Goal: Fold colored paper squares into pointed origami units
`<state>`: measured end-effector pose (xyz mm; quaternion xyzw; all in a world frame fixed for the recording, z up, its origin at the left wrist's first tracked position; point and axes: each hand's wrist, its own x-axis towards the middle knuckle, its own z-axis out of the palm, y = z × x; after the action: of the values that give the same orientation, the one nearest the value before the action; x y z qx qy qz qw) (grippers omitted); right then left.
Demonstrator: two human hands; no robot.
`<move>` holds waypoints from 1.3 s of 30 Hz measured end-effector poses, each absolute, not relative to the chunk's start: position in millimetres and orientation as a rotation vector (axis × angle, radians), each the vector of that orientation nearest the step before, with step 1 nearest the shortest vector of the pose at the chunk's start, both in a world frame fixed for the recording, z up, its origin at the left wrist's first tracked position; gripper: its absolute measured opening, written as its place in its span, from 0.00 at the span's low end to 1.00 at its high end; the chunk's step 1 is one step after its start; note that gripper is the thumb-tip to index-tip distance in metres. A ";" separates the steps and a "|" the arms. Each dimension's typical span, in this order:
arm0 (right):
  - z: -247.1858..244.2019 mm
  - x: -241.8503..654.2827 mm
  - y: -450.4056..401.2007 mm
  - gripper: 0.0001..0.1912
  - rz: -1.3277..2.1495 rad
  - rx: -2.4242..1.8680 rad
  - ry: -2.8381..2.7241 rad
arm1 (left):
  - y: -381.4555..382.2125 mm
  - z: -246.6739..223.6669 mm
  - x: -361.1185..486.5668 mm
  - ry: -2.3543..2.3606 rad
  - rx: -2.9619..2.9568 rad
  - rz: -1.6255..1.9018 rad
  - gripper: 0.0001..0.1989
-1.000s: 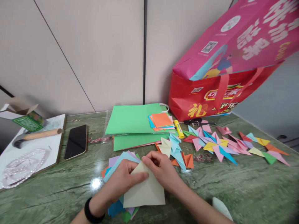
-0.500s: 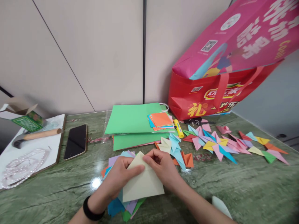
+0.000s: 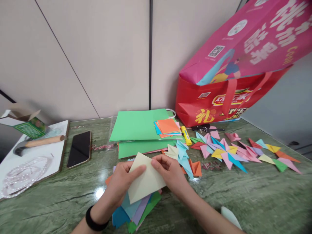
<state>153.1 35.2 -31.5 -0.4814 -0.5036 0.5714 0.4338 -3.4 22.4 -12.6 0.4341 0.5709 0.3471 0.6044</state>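
Observation:
A cream sheet of paper (image 3: 146,180) is held up between my two hands. My left hand (image 3: 123,180) pinches its left edge, thumb lying on the front face. At the upper right edge my right hand (image 3: 168,170) grips it between thumb and curled fingers. Beneath the sheet lies a fanned stack of coloured paper (image 3: 141,211) in blue, purple and green. Just past my right hand sit a folded cream piece (image 3: 172,151), folded light blue pieces (image 3: 183,152) and folded orange pieces (image 3: 195,167).
Green paper packs (image 3: 136,125) carry small orange squares (image 3: 168,126). A yellow glue stick (image 3: 186,136) lies beside them. Folded paper stars (image 3: 225,151) spread rightward before a red bag (image 3: 195,104). On the left are a phone (image 3: 79,149), a hammer-like tool (image 3: 44,142) and bead strings (image 3: 26,175).
The cream sheet has turned and risen slightly, with its top corner shifting left. More of the coloured stack shows below it. Both hands keep their hold.

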 end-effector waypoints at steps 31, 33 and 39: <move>-38.4 151.7 35.4 0.09 1.310 -1.165 -1.246 | 24.8 -11.7 -4.2 1.228 0.867 0.898 0.18; -37.8 151.7 34.6 0.09 1.340 -1.165 -1.246 | 24.6 -11.7 -4.5 1.231 0.859 0.902 0.17; -37.2 151.4 33.9 0.07 1.374 -1.141 -1.240 | 23.5 -10.8 -5.7 1.221 0.887 0.888 0.16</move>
<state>151.4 33.9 -37.2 -0.4647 -0.5048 0.5595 0.4650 -5.7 23.5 -10.8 0.3890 0.5353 0.3892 0.6408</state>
